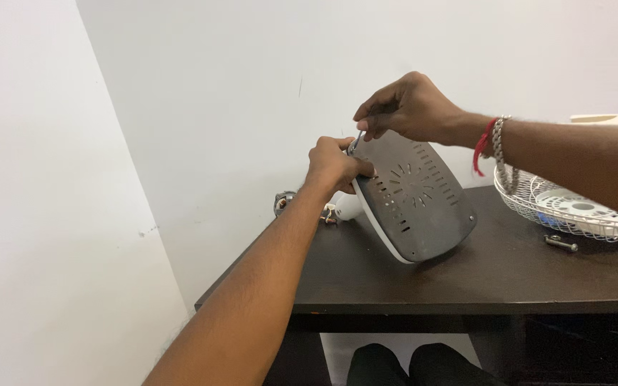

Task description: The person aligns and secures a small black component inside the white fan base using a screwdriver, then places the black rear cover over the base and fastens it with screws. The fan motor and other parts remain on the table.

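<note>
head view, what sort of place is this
Likely a small home repair corner: a dark table against bare white walls, an iron stood on end and worked on with a thin tool, and a fan grille with a loose bolt beside it.

Iron (413, 196) standing on its heel near the middle of the table (481, 282), soleplate tilted toward 5 o'clock. Left hand (334, 166) on the iron's tip, at 9 o'clock of it; right hand (405, 107) just above the tip, at 12 o'clock, pinching a thin tool (357, 141). Wire basket (574, 207) at 3 o'clock, well apart. Small bolt (561, 244) on the table before the basket. Plug (330, 214) behind the iron at 9 o'clock.
</note>
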